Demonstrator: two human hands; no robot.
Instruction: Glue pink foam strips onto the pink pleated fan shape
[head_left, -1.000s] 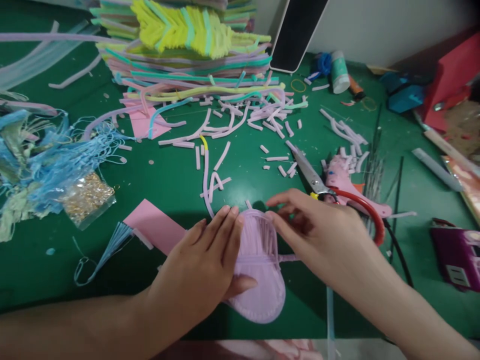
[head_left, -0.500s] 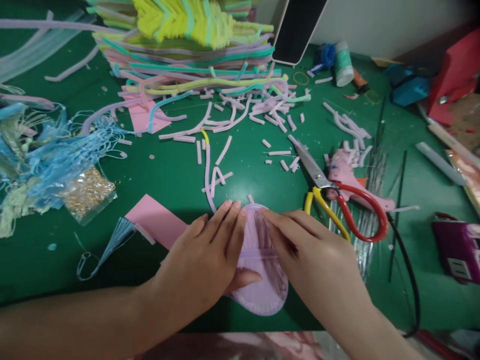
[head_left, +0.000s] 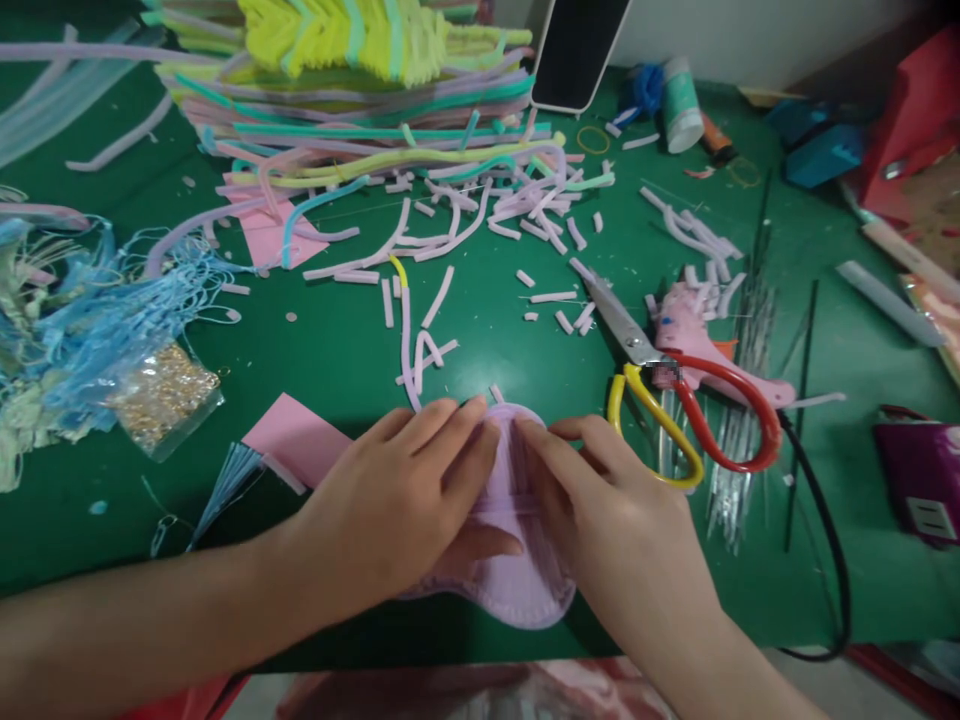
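A flat, rounded lilac piece point(head_left: 525, 590), built from rows of chenille stems, lies at the front of the green table. Across its left part rests my left hand point(head_left: 420, 490), palm down, fingers stretched over the upper end and thumb spread across the middle. My right hand point(head_left: 607, 490) is at the right edge, one digit pressed on the upper face and the others bent beside the edge. Both hands cover much of the piece. A lilac stem point(head_left: 407, 340) with a yellow tip reaches back from under my left fingers. Scissors point(head_left: 634, 345) with red and yellow handles lie beyond my right hand.
Lilac cuttings point(head_left: 551, 298) are scattered behind the hands. A pile of chenille stems point(head_left: 375, 130) lies farther back. Blue tassels point(head_left: 112, 290) and a bag of gold bits point(head_left: 161, 395) are left. A pink glue gun point(head_left: 686, 325) with black cord lies right, beside clear strips point(head_left: 731, 480).
My right hand has come down onto the right side of the lilac piece, uncovering the scissors' handles. My left hand stays on the piece, its fingers slightly shifted. The view has drifted a little.
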